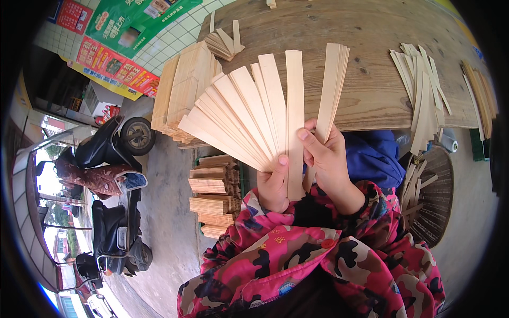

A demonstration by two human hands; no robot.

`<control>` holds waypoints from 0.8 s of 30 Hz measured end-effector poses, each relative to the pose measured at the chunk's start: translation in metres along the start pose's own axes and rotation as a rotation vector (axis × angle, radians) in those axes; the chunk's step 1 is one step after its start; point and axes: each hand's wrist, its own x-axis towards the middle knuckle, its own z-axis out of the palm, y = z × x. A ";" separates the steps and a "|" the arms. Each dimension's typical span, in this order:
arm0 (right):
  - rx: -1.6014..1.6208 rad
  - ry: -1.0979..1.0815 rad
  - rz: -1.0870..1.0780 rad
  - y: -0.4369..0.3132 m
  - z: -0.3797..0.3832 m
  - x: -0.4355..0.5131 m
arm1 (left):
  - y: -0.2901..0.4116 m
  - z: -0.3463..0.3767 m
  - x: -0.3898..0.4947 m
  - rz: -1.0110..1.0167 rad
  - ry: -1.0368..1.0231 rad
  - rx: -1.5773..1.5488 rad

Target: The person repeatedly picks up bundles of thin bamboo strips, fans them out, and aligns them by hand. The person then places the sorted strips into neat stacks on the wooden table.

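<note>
My left hand [273,187] grips a spread fan of thin pale wood strips [242,115], its thumb pressed over their lower ends. A single wood strip [294,119] stands upright between the two hands, its edge pinched by the thumb of my right hand [328,159]. That same right hand also holds a narrow, tighter bundle of strips [333,87], apart from the fan. Both hands are in front of my chest, near the front edge of the wooden table [373,95]. The fingers behind the strips are partly hidden.
Stacked wood strips [185,87] stand at the table's left end, with a small loose pile [222,43] behind. More strips [421,83] overhang the front edge at right, above a round basket [433,198]. A crate of bundles [214,194] sits left; a scooter [119,198] is farther left.
</note>
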 end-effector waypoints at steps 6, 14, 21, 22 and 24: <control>-0.075 0.029 0.034 -0.001 0.000 0.002 | 0.001 -0.005 0.000 0.039 -0.051 0.088; -0.042 -0.008 0.176 -0.016 -0.001 0.001 | 0.003 0.007 0.002 0.258 0.103 0.245; -0.065 -0.008 -0.120 -0.002 0.007 -0.002 | 0.005 0.005 0.002 0.211 0.141 0.280; -0.018 -0.045 -0.106 -0.001 0.007 -0.002 | 0.005 0.004 0.001 0.218 0.132 0.267; 0.089 -0.021 -0.034 -0.003 0.004 -0.002 | 0.004 0.002 0.001 0.209 0.140 0.266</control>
